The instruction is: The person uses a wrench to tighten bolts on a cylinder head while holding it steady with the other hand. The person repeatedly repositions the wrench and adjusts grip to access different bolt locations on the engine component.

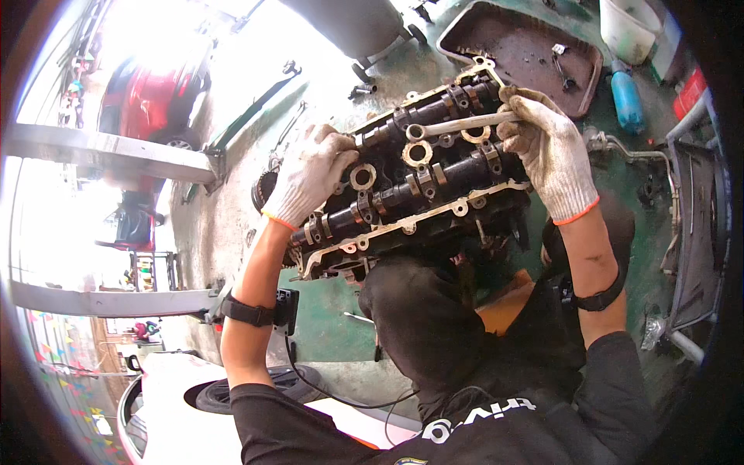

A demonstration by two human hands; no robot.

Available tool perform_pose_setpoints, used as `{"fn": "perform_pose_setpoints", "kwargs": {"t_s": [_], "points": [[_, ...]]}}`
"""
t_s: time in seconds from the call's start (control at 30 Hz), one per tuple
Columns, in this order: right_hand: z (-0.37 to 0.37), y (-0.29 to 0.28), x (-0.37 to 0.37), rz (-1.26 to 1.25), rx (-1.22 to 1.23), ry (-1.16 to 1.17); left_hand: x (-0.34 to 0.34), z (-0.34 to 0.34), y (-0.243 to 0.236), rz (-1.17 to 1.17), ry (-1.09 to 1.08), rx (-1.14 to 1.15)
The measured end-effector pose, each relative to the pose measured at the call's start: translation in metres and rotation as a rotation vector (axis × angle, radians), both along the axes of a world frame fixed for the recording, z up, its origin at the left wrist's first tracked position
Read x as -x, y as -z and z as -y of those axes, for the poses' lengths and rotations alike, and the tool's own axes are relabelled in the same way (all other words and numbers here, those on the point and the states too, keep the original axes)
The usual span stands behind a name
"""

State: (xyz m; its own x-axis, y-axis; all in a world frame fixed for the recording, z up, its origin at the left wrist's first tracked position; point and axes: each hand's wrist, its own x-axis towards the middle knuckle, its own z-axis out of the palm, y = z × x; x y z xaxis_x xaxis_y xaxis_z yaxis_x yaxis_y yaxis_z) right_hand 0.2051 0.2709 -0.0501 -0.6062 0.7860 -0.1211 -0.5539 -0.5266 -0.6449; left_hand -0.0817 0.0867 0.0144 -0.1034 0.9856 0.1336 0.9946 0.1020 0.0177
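Note:
A cylinder head with a pale metal rim and two dark camshafts lies in front of my knees, slanting up to the right. My right hand, in a white knit glove with an orange cuff, pinches one end of a wrench. The wrench lies almost level above the head, its ring end over the far camshaft. My left hand, gloved likewise, is curled against the cylinder head's left end by the far camshaft; its fingertips are partly hidden. Round spark plug openings show between the camshafts.
Beyond the head, a dirty brown tray holds small parts. A blue bottle and a white bucket stand at the far right. Grey lift arms reach in from the left. A metal-framed rack is at the right.

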Motion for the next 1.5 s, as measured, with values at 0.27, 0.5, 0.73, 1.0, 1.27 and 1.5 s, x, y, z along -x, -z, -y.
{"fn": "perform_pose_setpoints", "kwargs": {"t_s": [0.27,0.5,0.73,1.0,1.27,1.5], "points": [[-0.012,0.012,-0.008,-0.030,-0.088,-0.081,-0.012,0.002,-0.002,0.335,-0.240,-0.101],[-0.017,-0.002,-0.024,0.020,0.042,0.062,0.002,0.002,0.002,0.032,-0.046,-0.071],[-0.044,0.025,-0.033,0.097,0.002,0.319,-0.014,0.002,0.016,-0.140,-0.164,-0.105],[-0.090,0.094,-0.048,0.182,-0.014,0.156,-0.007,0.011,0.007,0.039,-0.087,-0.121],[-0.085,0.095,-0.040,0.140,-0.036,0.115,0.005,0.010,0.012,0.073,-0.091,-0.101],[-0.080,0.094,-0.041,0.231,-0.046,0.137,-0.003,0.011,0.011,0.050,-0.101,-0.105]]}}
